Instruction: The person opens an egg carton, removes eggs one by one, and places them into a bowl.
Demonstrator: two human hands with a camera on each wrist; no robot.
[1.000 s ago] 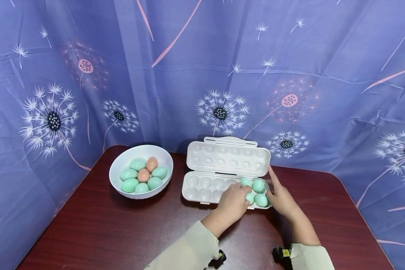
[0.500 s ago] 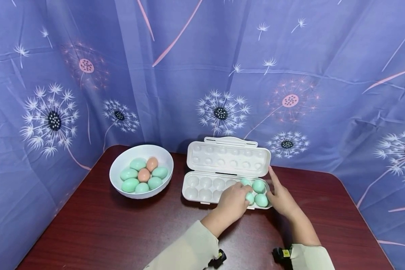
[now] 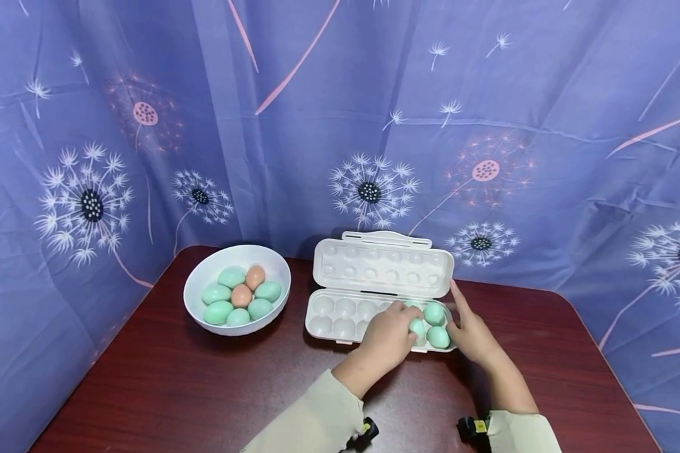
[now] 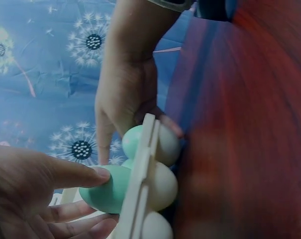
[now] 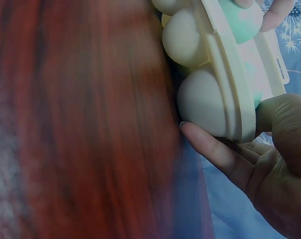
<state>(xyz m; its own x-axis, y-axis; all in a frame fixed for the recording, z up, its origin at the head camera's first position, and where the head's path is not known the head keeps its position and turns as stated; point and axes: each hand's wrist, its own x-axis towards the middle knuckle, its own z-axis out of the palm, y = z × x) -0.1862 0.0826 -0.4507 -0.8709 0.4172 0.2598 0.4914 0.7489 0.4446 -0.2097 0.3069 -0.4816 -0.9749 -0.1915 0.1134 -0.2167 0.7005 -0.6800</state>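
A green egg (image 3: 416,328) stands in the near row of the white egg carton (image 3: 333,340), whose lid is tipped back. My left hand (image 3: 390,336) pinches this egg; the left wrist view shows the thumb (image 4: 83,175) on its side and fingers beyond it. At the carton's right end, my right hand (image 3: 476,336) rests against the side with its fingers spread. In the right wrist view one finger (image 5: 217,154) lies straight under the rounded cup. Two green eggs fill the rightmost cups, and another is partly hidden behind my left fingers.
To the left stands a white bowl (image 3: 195,307) with several green eggs (image 3: 218,312) and two brown eggs (image 3: 241,295). Everything stands on a dark red wooden table (image 3: 204,384), with a blue dandelion-print curtain (image 3: 294,157) close behind.
My left hand has shifted slightly left and the near-row egg under it shows more. My right hand stays at the carton's end. The bowl has not moved.
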